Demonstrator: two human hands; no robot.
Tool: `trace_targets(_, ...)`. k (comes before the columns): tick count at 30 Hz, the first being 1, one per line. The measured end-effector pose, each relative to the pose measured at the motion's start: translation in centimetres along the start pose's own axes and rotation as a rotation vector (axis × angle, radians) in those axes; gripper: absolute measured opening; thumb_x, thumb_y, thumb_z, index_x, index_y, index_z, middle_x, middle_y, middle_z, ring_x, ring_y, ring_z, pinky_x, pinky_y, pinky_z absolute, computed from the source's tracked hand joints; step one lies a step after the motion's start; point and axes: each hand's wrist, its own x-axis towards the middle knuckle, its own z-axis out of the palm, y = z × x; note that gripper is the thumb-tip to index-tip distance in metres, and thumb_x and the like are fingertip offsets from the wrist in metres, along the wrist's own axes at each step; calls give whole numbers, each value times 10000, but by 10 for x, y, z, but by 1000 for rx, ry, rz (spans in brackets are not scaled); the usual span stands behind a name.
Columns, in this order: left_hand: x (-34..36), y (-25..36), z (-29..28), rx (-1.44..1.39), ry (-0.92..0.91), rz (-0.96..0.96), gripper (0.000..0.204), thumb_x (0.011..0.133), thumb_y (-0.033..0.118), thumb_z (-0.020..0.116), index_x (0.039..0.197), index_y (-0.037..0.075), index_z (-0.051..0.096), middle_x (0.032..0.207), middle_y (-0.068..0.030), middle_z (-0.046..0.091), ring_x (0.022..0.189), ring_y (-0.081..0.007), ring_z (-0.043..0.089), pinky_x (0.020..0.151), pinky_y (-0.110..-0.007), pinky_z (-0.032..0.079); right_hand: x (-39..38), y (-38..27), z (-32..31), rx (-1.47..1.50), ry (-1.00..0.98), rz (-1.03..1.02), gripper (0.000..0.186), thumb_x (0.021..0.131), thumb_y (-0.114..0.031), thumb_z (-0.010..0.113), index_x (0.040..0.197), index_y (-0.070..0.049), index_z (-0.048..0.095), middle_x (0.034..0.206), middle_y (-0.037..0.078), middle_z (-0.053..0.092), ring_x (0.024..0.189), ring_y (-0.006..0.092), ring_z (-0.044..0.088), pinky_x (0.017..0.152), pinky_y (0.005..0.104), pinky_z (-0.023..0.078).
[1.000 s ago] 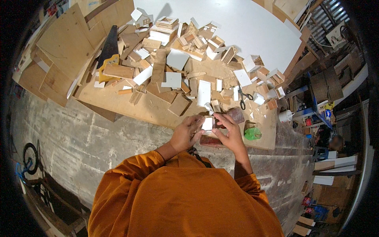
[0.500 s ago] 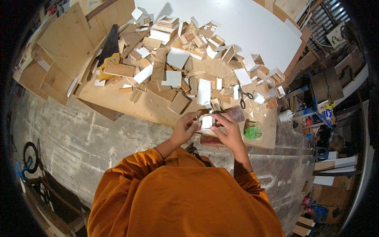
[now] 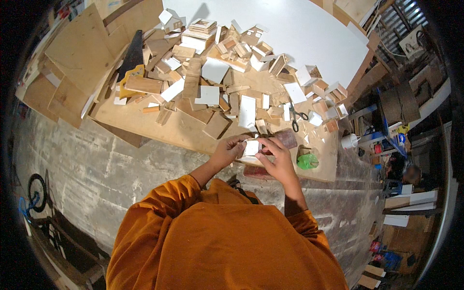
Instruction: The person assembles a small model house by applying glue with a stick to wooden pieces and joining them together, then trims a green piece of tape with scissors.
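White and flat, a small rectangular piece [image 3: 252,147] stands upright, long axis near-to-far, pinched between the left hand [image 3: 226,152] and right hand [image 3: 275,162], fingers closed on its edges, over the near edge of a plywood workbench [image 3: 159,128]. Scissors [image 3: 296,117] lie beyond, a green tape roll [image 3: 307,161] right.

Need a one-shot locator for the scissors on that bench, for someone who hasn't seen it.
Start at the wooden workbench strewn with offcuts, and go to its right side, just above the person's right hand. The scissors lie flat there, the only dark-handled metal thing among pale wood and white pieces.
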Motion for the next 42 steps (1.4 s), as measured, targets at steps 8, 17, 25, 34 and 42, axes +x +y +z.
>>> trace_targets(8,-4,14,3,-13,33,-147,263,968,217,575,1162,51,636,776,36,587,616,-45,493,548,-209,427,2,-6,-1,-44,-17,-8,407,806,-114,726,1185,-21,609,1075,153,606,807,225,641,723,311,520)
trace_targets(17,-3,10,4,28,54,-94,244,969,219,568,1128,40,619,804,18,589,653,-55,508,574,-215,434,2,-8,0,11,-13,57,456,783,-140,740,1203,-36,595,1110,159,590,847,261,644,751,353,530)
trace_targets(25,-12,21,2,196,112,255,341,857,124,670,1162,-6,590,1138,-136,591,1075,-215,577,905,-302,462,-9,14,-3,80,-58,86,528,740,-95,770,1229,-28,584,1182,153,560,902,255,655,784,337,548)
trace_targets(34,-22,29,1,674,21,435,520,743,80,754,1235,37,592,1186,-188,573,1084,-341,582,920,-383,480,-13,19,1,57,10,44,503,755,-88,766,1224,-33,593,1123,148,594,856,251,664,741,323,540)
trace_targets(42,-23,32,2,638,10,363,495,758,60,761,1231,38,616,1199,-171,577,1086,-308,592,895,-350,500,-13,19,3,77,28,43,452,759,-82,762,1184,-19,622,1041,138,638,807,235,668,723,323,533)
